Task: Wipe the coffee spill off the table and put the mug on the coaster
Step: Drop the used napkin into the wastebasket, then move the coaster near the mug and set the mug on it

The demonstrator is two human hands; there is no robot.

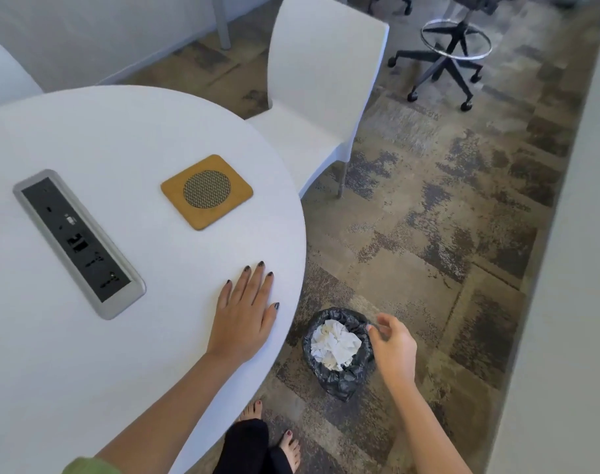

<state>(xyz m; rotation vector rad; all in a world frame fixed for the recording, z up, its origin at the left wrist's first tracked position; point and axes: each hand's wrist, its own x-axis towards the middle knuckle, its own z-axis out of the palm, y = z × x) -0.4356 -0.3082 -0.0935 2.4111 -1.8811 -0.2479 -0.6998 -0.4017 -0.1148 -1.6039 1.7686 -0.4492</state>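
Coffee spill not visible on round white worktop point(86, 354); wipe looks done, crumpled white tissues point(334, 345) in black-lined bin point(339, 381) at 5 o'clock. Left hand point(245, 316) flat on worktop, right hand point(392, 347) loosely curled and empty over bin. Left: mug, not identifiable in view, onto square cork coaster point(207, 192) at 12 o'clock.

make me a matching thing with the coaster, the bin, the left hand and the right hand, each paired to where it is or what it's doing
Column one:
1. coaster
2. bin
3. left hand
4. right hand

Column two:
A. on the floor beside the table, crumpled white tissue inside
B. flat on the table top near its edge
C. over the bin's rim, fingers loosely curled, holding nothing
D. bare on the table, nothing standing on it

Pairs: 1-D, 2-A, 3-B, 4-C
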